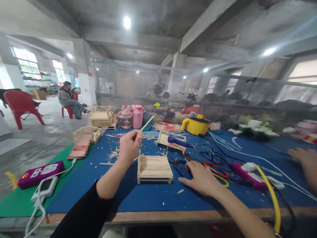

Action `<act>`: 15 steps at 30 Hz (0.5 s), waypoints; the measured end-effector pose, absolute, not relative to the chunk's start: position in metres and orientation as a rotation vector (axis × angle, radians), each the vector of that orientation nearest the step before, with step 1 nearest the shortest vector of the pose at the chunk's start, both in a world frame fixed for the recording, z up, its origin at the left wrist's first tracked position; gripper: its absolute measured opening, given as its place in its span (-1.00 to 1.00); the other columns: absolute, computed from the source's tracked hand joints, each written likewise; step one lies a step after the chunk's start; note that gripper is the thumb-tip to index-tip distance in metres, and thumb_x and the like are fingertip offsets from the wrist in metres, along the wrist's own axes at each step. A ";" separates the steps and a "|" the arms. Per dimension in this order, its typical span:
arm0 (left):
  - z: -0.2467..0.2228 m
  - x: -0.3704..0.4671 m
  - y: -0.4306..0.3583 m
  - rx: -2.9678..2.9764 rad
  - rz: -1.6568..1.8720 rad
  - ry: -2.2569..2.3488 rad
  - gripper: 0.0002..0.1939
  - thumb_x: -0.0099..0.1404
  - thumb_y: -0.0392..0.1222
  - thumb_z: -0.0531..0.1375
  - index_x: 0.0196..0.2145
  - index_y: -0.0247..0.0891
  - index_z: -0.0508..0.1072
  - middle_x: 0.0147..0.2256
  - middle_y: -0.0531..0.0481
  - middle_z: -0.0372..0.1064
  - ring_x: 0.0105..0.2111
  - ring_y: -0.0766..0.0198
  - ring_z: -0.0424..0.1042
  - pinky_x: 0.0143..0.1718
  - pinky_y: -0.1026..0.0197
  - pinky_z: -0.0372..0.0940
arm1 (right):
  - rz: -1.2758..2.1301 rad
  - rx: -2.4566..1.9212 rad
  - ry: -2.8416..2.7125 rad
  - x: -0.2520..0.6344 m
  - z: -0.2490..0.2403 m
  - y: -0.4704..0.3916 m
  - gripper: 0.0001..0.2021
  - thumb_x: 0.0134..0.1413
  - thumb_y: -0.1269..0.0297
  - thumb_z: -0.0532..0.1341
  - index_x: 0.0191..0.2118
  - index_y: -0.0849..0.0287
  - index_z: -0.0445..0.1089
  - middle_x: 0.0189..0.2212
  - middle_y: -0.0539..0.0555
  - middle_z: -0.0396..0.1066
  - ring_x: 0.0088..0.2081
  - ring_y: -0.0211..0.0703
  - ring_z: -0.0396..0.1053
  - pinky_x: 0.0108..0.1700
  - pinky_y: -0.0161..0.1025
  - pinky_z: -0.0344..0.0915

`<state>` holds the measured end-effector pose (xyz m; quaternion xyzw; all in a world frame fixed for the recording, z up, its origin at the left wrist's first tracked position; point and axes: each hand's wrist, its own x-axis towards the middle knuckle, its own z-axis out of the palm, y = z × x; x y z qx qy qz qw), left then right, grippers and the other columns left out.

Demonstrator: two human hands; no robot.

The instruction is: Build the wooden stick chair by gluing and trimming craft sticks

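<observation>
Item one, the small stick-built bed frame: it stands upright on the blue mat, and everything below is placed from it. My left hand is raised just left of and above the frame, fingers pinched on a thin wooden stick that slants up and to the right. My right hand lies flat and loose on the mat just right of the frame, grasping nothing, beside red-handled scissors. Near side of the frame: bare blue mat, dotted with stick offcuts, runs to the wooden table edge, the clearest room for my arms. Behind the frame: a second stick frame with a blue glue gun lying on it, then a yellow pot and a pink cup. Right of the frame: tangled black and white cables, a pink tool and a yellow hose crowd the mat; another person's hand rests at the far right. Left of the frame: a purple power strip on the green mat. No writing can be read anywhere; two patches are blurred.
</observation>
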<state>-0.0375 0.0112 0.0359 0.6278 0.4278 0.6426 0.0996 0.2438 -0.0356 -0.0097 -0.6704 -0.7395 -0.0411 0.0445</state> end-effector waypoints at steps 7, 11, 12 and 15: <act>0.024 -0.033 0.030 1.445 1.714 1.068 -0.64 0.19 0.06 0.09 -0.48 -0.29 0.43 -0.67 0.19 -0.06 -0.63 0.42 -0.07 -0.59 0.32 -0.14 | -0.070 -1.986 -2.300 0.248 -0.006 -0.027 -0.63 -0.08 -0.06 0.20 -0.29 0.15 0.33 -0.20 0.18 0.38 -0.18 0.06 0.34 -0.18 -0.14 0.16; 0.020 -0.030 0.034 1.299 1.660 0.955 -0.61 0.12 0.14 0.14 -0.52 -0.30 0.41 -0.67 0.19 -0.04 -0.65 0.45 -0.09 -0.62 0.34 -0.18 | -0.118 -1.918 -2.292 0.248 -0.011 -0.030 -0.67 -0.06 -0.05 0.19 -0.38 0.14 0.28 -0.26 0.14 0.39 -0.21 0.02 0.33 -0.21 -0.19 0.16; 0.020 -0.030 0.034 1.271 1.641 0.940 -0.60 0.10 0.15 0.15 -0.51 -0.30 0.41 -0.68 0.20 -0.05 -0.66 0.45 -0.10 -0.62 0.34 -0.19 | -0.126 -1.905 -2.291 0.249 -0.011 -0.030 -0.67 -0.05 -0.06 0.19 -0.39 0.14 0.27 -0.27 0.14 0.39 -0.21 0.01 0.33 -0.21 -0.19 0.16; 0.021 -0.029 0.033 1.221 1.617 0.909 -0.59 0.06 0.16 0.20 -0.50 -0.31 0.42 -0.68 0.20 -0.02 -0.66 0.47 -0.08 -0.63 0.36 -0.17 | -0.125 -1.884 -2.297 0.249 -0.012 -0.030 -0.67 -0.04 -0.06 0.18 -0.39 0.14 0.26 -0.25 0.14 0.39 -0.20 0.02 0.33 -0.20 -0.17 0.16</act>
